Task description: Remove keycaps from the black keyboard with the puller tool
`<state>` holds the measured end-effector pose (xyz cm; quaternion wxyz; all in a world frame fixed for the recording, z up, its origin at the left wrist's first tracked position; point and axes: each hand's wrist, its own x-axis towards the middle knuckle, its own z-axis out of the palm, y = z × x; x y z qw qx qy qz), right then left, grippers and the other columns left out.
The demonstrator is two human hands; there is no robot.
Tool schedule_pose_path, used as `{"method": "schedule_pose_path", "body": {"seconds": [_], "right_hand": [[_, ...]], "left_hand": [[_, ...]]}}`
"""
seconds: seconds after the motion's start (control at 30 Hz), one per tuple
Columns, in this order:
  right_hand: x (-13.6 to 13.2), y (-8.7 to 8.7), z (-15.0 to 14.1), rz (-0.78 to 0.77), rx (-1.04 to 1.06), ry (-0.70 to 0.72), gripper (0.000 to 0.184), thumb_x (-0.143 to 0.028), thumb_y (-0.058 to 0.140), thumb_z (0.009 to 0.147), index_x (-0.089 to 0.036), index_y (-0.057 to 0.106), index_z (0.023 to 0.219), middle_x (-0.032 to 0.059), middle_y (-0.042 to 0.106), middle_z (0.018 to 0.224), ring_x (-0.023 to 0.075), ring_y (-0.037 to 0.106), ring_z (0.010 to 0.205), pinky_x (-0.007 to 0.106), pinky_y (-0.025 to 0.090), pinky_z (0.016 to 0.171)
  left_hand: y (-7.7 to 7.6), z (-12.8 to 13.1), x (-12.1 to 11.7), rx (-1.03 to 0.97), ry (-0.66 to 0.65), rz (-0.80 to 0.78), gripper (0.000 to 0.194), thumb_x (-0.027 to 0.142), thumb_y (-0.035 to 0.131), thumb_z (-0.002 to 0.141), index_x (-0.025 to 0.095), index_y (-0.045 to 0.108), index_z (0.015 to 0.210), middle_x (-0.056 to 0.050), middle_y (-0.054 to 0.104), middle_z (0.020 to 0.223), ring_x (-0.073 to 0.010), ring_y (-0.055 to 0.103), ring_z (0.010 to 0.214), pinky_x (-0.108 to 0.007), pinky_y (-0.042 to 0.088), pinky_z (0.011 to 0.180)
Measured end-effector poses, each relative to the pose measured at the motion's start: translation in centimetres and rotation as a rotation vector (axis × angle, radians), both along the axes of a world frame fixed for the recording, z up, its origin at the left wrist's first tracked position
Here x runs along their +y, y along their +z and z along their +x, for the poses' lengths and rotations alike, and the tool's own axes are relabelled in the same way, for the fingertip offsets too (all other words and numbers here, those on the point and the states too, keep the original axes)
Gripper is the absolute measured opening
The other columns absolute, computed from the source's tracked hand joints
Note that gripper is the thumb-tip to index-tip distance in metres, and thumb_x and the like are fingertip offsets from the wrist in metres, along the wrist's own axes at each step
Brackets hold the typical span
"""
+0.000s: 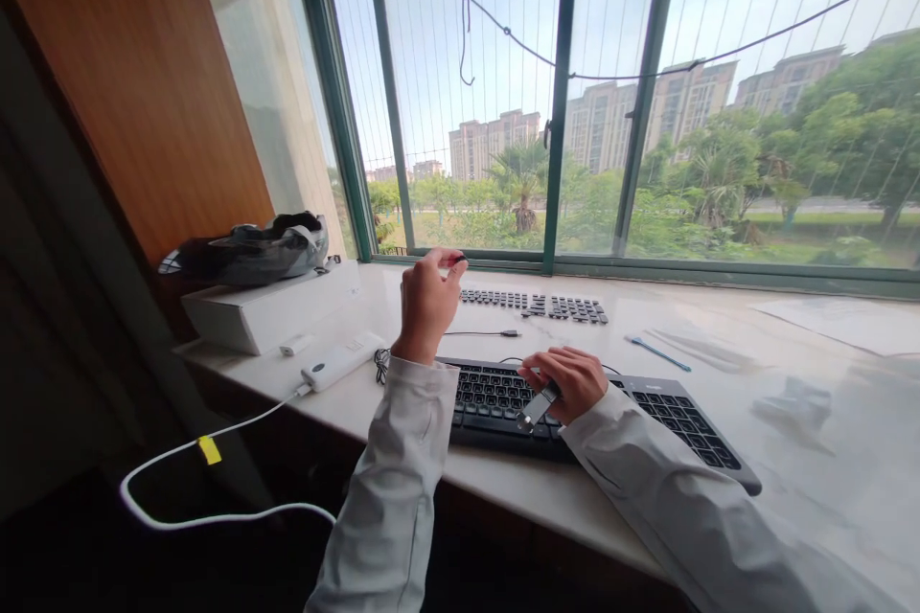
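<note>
Right hand (567,381) on black keyboard (647,417), grip around a small tool (538,405); left hand (425,302) raised, pinching a keycap (457,260).

Hands working over a black keyboard on a window-side tabletop

The left hand (425,305) is lifting a small dark keycap (457,260) pinched at its fingertips above the keyboard (668,417), while the right hand (567,381) is resting on the keys, gripping a small metal tool (537,406). Rows of loose keycaps (536,304) are lying farther back on the tabletop (826,479), a blue pen (656,353) to their right, a white power strip (340,360) at the left.
</note>
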<state>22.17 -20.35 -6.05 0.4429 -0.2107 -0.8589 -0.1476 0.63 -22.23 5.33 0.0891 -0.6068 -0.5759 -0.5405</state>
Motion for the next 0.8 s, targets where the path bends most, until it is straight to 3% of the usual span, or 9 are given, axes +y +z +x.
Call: {"method": "schedule_pose_path", "body": {"seconds": [0.1, 0.2, 0.4, 0.6, 0.8], "right_hand": [[0.0, 0.1, -0.2, 0.014, -0.016, 0.009, 0.017, -0.027, 0.054, 0.09, -0.019, 0.06, 0.076, -0.0016, 0.059, 0.059, 0.0105, 0.05, 0.054, 0.025, 0.033, 0.06], [0.1, 0.0, -0.5, 0.013, -0.035, 0.006, 0.017, -0.026, 0.053, 0.09, -0.019, 0.059, 0.075, -0.0014, 0.059, 0.059, 0.0111, 0.049, 0.054, 0.026, 0.031, 0.06], [0.4, -0.5, -1.1, -0.002, -0.099, 0.015, 0.016, -0.023, 0.052, 0.088, -0.019, 0.056, 0.074, -0.0007, 0.059, 0.06, 0.0124, 0.048, 0.054, 0.027, 0.028, 0.061], [0.7, -1.0, -1.3, -0.043, -0.115, 0.016, 0.012, -0.02, 0.053, 0.086, -0.02, 0.055, 0.074, -0.0002, 0.061, 0.061, 0.0133, 0.048, 0.055, 0.028, 0.027, 0.061], [0.8, -1.1, -1.4, -0.061, -0.118, 0.041, 0.012, -0.02, 0.054, 0.085, -0.02, 0.053, 0.073, -0.0009, 0.059, 0.059, 0.0131, 0.046, 0.054, 0.029, 0.026, 0.06]], "left_hand": [[1.7, -2.3, 4.5, 0.073, 0.033, -0.093, 0.02, 0.032, 0.061, 0.085, 0.018, 0.068, 0.097, -0.005, 0.072, 0.096, -0.0135, 0.067, 0.075, -0.027, 0.051, 0.081], [1.2, -5.2, 9.3, 0.18, 0.068, -0.365, 0.026, 0.034, 0.058, 0.086, 0.018, 0.067, 0.104, -0.006, 0.072, 0.101, -0.0128, 0.067, 0.076, -0.024, 0.051, 0.079], [-3.7, -9.9, 16.3, 0.306, 0.002, -0.611, 0.016, 0.029, 0.067, 0.076, 0.016, 0.073, 0.084, -0.003, 0.07, 0.062, -0.0159, 0.068, 0.066, -0.023, 0.052, 0.069], [-7.8, -11.8, 21.1, 0.401, -0.074, -0.669, 0.019, 0.028, 0.067, 0.076, 0.021, 0.073, 0.093, -0.002, 0.073, 0.096, -0.0096, 0.064, 0.055, -0.021, 0.051, 0.067], [-10.9, -12.0, 24.8, 0.439, -0.073, -0.71, 0.019, 0.028, 0.065, 0.078, 0.025, 0.073, 0.094, 0.001, 0.073, 0.095, -0.0088, 0.063, 0.053, -0.021, 0.049, 0.069]]}}
